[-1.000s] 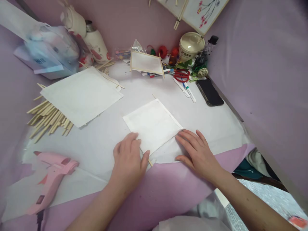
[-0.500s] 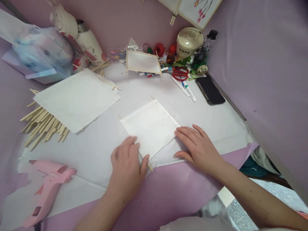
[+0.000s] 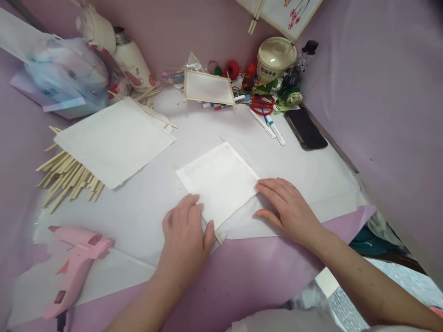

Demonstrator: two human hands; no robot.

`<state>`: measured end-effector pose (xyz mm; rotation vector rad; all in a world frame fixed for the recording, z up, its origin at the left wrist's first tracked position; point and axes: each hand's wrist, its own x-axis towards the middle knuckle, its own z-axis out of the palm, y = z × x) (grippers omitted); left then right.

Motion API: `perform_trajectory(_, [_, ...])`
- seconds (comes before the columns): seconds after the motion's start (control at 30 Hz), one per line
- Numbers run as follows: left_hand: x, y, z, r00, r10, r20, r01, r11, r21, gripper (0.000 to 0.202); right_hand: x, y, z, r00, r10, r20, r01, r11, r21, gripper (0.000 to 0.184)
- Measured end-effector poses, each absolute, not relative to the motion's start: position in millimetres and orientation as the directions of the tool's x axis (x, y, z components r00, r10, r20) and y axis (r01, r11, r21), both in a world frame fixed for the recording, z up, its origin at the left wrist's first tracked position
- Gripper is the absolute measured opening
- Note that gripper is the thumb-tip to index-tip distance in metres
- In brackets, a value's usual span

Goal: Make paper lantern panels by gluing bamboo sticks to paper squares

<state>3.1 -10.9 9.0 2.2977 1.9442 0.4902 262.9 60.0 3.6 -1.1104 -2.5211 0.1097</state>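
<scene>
A small square white paper panel (image 3: 218,184) lies flat on the white sheet in front of me, with thin wooden stick ends jutting past its corners. My left hand (image 3: 187,226) is closed at its lower left edge, fingers bent and thumb by the near corner, where a stick end (image 3: 218,238) pokes out. At the right corner rest the fingertips of my right hand (image 3: 285,205); its fingers are stretched out and the thumb is held apart from them. Underneath the left fingers the edge is hidden.
A pink glue gun (image 3: 78,263) lies at the left. Wooden sticks (image 3: 71,177) sit partly under a larger white paper panel (image 3: 117,143). Toward the back are a small framed panel (image 3: 209,87), red scissors (image 3: 262,104), pens (image 3: 275,130), a lidded bowl (image 3: 277,57) and a phone (image 3: 306,129).
The whole view has shifted slightly, so everything sits a little to the right. My hands keep nearly the same places on the paper panel.
</scene>
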Motion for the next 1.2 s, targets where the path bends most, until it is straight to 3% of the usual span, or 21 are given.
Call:
perform_trajectory(0.13, [3.3, -10.6, 7.4, 0.12, 0.975, 0.186, 0.942, -0.171, 0.287, 0.021, 261.6, 51.6, 8.0, -0.644, 0.674, 0.362, 0.641, 0.734, -0.226, 0.051])
perform_trajectory(0.27, [3.7, -10.5, 12.5, 0.114, 0.973, 0.201, 0.942, -0.17, 0.29, 0.027, 253.7, 45.8, 6.6, -0.746, 0.598, 0.292, 0.541, 0.8, -0.258, 0.054])
perform_trajectory(0.43, [28.1, -20.4, 24.4, 0.185, 0.891, 0.416, 0.926, -0.3, 0.231, 0.036, 246.7, 45.6, 5.5, -0.783, 0.563, 0.263, 0.505, 0.823, -0.259, 0.056])
perform_trajectory(0.53, [51.9, -25.9, 18.9, 0.334, 0.873, 0.355, 0.882, -0.423, 0.209, 0.042, 243.9, 45.6, 7.4, -0.786, 0.557, 0.266, 0.497, 0.827, -0.264, 0.055])
perform_trajectory(0.7, [63.8, -26.5, 0.1, 0.366, 0.908, 0.204, 0.9, -0.401, 0.172, 0.049, 241.6, 46.4, 7.0, -0.789, 0.57, 0.229, 0.515, 0.817, -0.26, 0.054])
perform_trajectory(0.93, [57.6, -31.9, -3.2, 0.382, 0.907, 0.175, 0.911, -0.402, 0.093, 0.047, 260.4, 62.4, -3.0, -0.744, 0.612, 0.268, 0.571, 0.791, -0.222, 0.052])
perform_trajectory(1.2, [49.1, -41.1, 4.4, 0.334, 0.932, 0.14, 0.931, -0.35, 0.104, 0.052, 270.2, 74.3, -2.0, -0.722, 0.642, 0.257, 0.567, 0.762, -0.313, 0.041])
